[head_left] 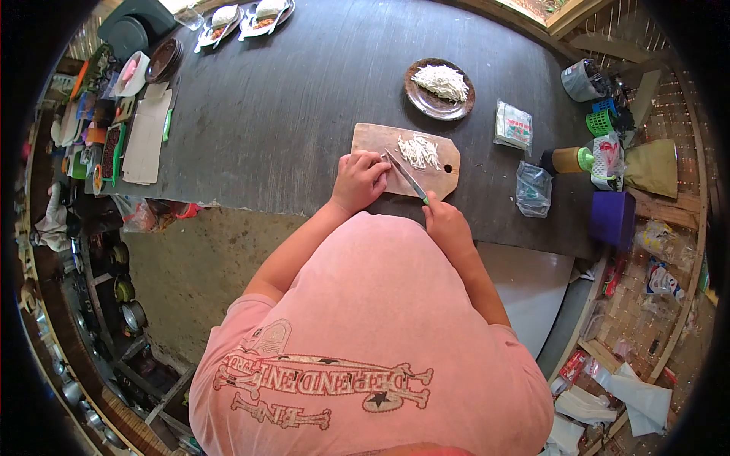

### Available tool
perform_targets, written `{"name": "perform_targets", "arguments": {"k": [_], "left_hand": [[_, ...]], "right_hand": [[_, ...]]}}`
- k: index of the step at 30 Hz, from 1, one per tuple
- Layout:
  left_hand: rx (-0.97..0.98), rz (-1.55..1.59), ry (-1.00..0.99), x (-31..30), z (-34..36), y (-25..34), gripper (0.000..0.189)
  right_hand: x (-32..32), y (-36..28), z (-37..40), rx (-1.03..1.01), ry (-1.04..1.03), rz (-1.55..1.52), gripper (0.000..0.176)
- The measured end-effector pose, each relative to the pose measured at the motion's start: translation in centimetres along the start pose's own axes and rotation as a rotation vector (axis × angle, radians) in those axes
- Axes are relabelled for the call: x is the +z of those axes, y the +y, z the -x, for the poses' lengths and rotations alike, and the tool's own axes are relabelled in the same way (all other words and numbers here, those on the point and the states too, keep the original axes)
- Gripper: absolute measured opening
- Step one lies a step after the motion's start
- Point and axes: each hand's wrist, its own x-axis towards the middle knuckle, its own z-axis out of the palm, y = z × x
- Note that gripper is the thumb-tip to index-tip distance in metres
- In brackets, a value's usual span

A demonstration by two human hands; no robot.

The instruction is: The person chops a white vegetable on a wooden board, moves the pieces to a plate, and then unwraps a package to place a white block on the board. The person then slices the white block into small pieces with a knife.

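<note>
A wooden cutting board (pixel 371 137) with a dark hole at its right end lies near the table's front edge. On it is a small heap of thin white strips (pixel 420 151). My right hand (pixel 449 224) is closed around the green handle of a knife (pixel 409 176), whose blade points up and left across the board. My left hand (pixel 362 181) rests at the board's left side, fingers curled by the knife tip. A small pale piece seems to be under these fingers, mostly hidden. Beyond the board, a brown plate (pixel 420 104) bears a larger pile of white shreds (pixel 441 82).
Right of the board lie a labelled packet (pixel 514 125), a clear plastic bag (pixel 534 188) and a jar with a green lid (pixel 566 159). A second green-handled knife (pixel 167 125) lies at the left. Two plates of food (pixel 262 21) stand at the far left.
</note>
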Motion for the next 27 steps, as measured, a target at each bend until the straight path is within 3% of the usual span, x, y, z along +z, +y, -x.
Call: {"name": "perform_targets", "arguments": {"k": [6, 18, 27], "left_hand": [[0.002, 0.002, 0.005, 0.0, 0.0, 0.2, 0.024], [-0.005, -0.002, 0.028, 0.1, -0.1, 0.1, 0.021], [0.014, 0.003, 0.042, -0.1, -0.1, 0.1, 0.021]], "right_hand": [[0.1, -0.4, -0.7, 0.017, 0.009, 0.105, 0.033], [-0.8, -0.1, 0.9, 0.029, 0.077, -0.017, 0.035], [0.1, 0.2, 0.7, 0.018, 0.018, -0.009, 0.035]]}}
